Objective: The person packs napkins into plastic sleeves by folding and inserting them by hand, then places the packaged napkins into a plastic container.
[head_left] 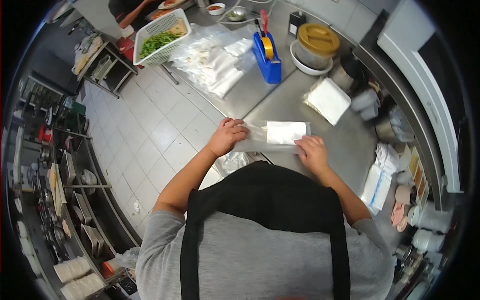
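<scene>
A clear plastic bag [257, 145] lies flat at the near edge of the steel table, with a folded white napkin [286, 132] inside its right part. My left hand [230, 136] holds the bag's left end, fingers bent over it. At the right end, my right hand [312, 149] has its fingers closed on the bag beside the napkin's lower right corner. Beyond them stands a blue tape dispenser [268, 60] with a yellow roll. Left of the dispenser is a pile of wrapped white packets [215, 65]. A stack of white napkins [327, 100] sits to the right.
A white basket of green vegetables [162, 37] stands at the table's far left. Behind it shows another person's arm [134, 17]. A gold-lidded container [318, 42] sits in a white bowl at the back. Plastic-wrapped white packs [380, 180] lie on the right.
</scene>
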`<state>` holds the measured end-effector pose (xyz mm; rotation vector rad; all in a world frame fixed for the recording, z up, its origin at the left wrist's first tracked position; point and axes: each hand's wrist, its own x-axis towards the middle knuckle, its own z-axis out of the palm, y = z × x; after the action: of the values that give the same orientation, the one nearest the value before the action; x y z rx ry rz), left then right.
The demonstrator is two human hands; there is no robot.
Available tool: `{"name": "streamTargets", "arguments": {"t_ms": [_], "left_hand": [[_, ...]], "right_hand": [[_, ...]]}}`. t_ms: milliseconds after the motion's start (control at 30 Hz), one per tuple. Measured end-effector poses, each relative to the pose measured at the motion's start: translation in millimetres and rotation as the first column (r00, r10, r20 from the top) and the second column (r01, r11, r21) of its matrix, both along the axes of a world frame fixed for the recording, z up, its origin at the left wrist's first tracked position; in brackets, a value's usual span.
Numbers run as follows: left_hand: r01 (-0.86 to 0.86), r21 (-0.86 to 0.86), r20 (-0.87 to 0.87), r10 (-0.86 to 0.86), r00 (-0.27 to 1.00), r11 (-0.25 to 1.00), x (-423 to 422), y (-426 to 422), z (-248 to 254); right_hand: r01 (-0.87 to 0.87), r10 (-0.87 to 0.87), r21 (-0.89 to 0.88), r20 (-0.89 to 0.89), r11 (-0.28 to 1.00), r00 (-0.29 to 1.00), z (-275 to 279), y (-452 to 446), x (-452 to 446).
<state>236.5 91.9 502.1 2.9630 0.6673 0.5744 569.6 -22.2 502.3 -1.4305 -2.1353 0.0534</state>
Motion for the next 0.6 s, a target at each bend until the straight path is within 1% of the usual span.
{"name": "streamTargets", "arguments": {"t_ms": [33,67,100,133,167,200,267,300,333,400,433,533,600], "left_hand": [[0.007,-0.022,0.02,-0.007,1.0,1.0,-0.2,-3.1,-5.5],[-0.027,-0.088,0.06,0.032,0.998,0.996,1.4,-8.6,-11.4],[-0.061,-0.151,0.095,0.076,0.993,0.987,4.9,-18.4,-2.9],[-0.095,-0.215,0.127,0.124,0.984,0.972,7.8,-27.9,5.2],[-0.114,-0.185,0.147,0.142,0.979,0.976,9.8,-35.8,9.9],[-0.099,-0.198,0.151,0.13,0.98,0.975,9.8,-40.7,7.8],[-0.072,-0.225,0.164,0.111,0.98,0.972,9.3,-49.0,-1.5],[-0.059,-0.263,0.202,0.114,0.973,0.963,9.9,-49.2,-6.6],[-0.139,-0.388,0.262,0.254,0.931,0.911,11.4,-49.9,-15.1],[-0.244,-0.627,0.318,0.529,0.787,0.739,19.5,-51.5,-36.0],[-0.229,-0.707,0.391,0.639,0.662,0.669,27.6,-52.5,-44.3],[-0.047,-0.861,0.422,0.764,0.488,0.506,37.4,-48.1,-57.7],[-0.111,-0.868,0.385,0.798,0.464,0.483,38.7,-48.0,-63.3]], "right_hand": [[-0.038,0.038,-0.018,-0.03,0.999,0.999,-1.4,-8.8,5.8],[-0.079,0.077,-0.03,-0.062,0.996,0.995,-2.7,-13.0,13.2],[-0.12,0.117,-0.037,-0.095,0.992,0.989,-4.0,-14.5,20.3],[-0.144,0.133,-0.055,-0.172,0.988,0.976,-10.0,-12.6,28.2],[-0.17,0.148,-0.071,-0.249,0.983,0.957,-19.8,-8.1,36.2],[-0.198,0.161,-0.083,-0.325,0.977,0.932,-20.3,-3.5,38.3],[-0.137,0.059,-0.169,-0.399,0.976,0.915,-21.7,1.2,42.1],[-0.11,0.007,-0.214,-0.431,0.971,0.902,-20.1,4.2,40.9],[-0.086,-0.091,-0.305,-0.522,0.949,0.848,-19.3,8.3,37.2],[-0.071,-0.298,-0.479,-0.648,0.875,0.701,-17.4,18.6,28.4],[-0.014,-0.321,-0.463,-0.635,0.886,0.702,-21.2,23.8,25.4],[0.156,-0.398,-0.419,-0.588,0.895,0.704,-29.4,31.8,14.1],[0.264,-0.461,-0.404,-0.538,0.876,0.705,-29.7,30.6,8.6]]}}
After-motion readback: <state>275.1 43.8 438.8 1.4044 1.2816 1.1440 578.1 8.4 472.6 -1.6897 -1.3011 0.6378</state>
